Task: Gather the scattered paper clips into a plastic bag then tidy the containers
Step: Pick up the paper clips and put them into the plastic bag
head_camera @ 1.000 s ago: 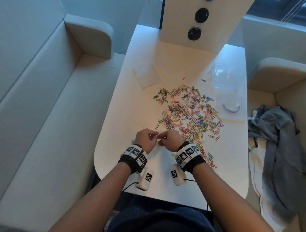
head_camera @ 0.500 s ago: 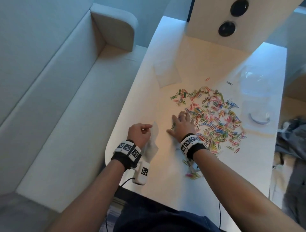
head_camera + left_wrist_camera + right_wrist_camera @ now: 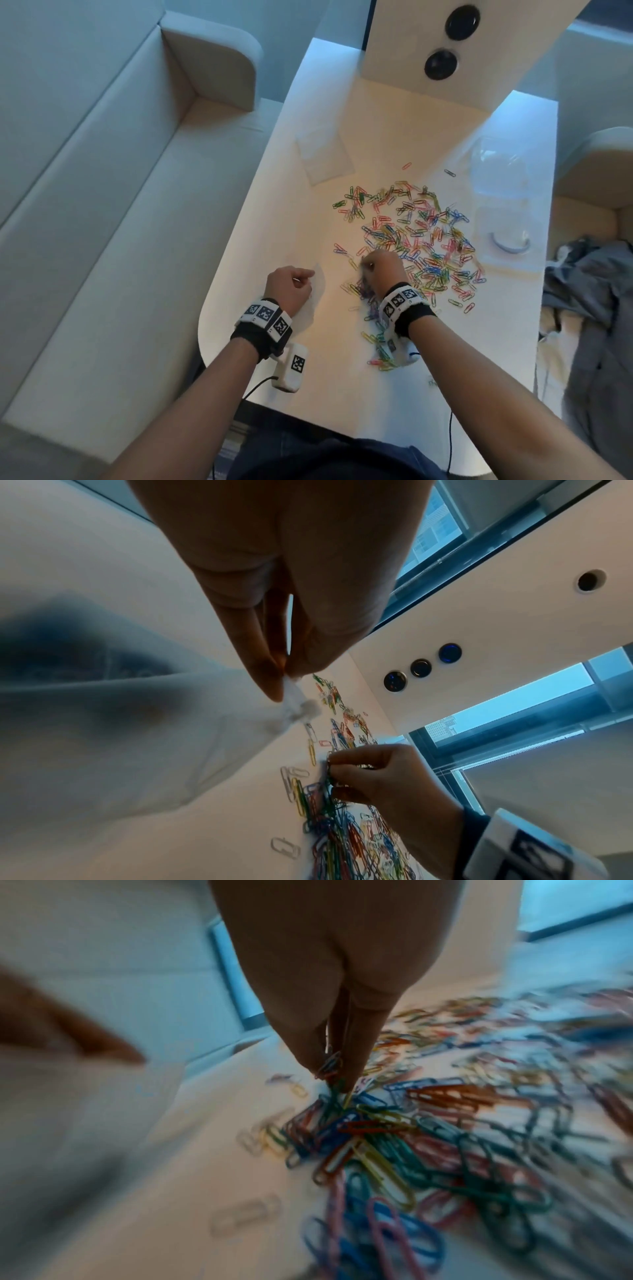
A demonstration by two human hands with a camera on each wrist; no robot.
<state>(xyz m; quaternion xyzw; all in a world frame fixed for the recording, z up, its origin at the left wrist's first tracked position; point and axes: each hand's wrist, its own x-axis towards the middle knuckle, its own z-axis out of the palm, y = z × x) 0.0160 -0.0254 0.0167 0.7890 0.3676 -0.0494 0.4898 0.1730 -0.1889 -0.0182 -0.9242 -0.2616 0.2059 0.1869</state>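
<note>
Fingers [image 3: 356, 1053] of the right hand [image 3: 382, 270] pinch a small bunch of clips [image 3: 421, 246] at the near-left edge of the spread, roughly 8 o'clock of the pile on the surface [image 3: 260, 219]. The left hand [image 3: 291, 286] pinches the mouth of a clear bag [image 3: 147, 737], held at 9 o'clock of the right hand, just beside it. Step in hand, as judged: lift the bunch and drop it into the bag. To do it well, keep the bag mouth open and low, close to the pile, and sweep clips into heaps before pinching; tangled clips may trail and fall. Count: clips too many to count, well over a hundred; two bags, the second [image 3: 325, 161] flat at 11 o'clock; two clear containers, a bowl-shaped one [image 3: 500, 168] and another [image 3: 507, 233], at 2 to 3 o'clock.
</note>
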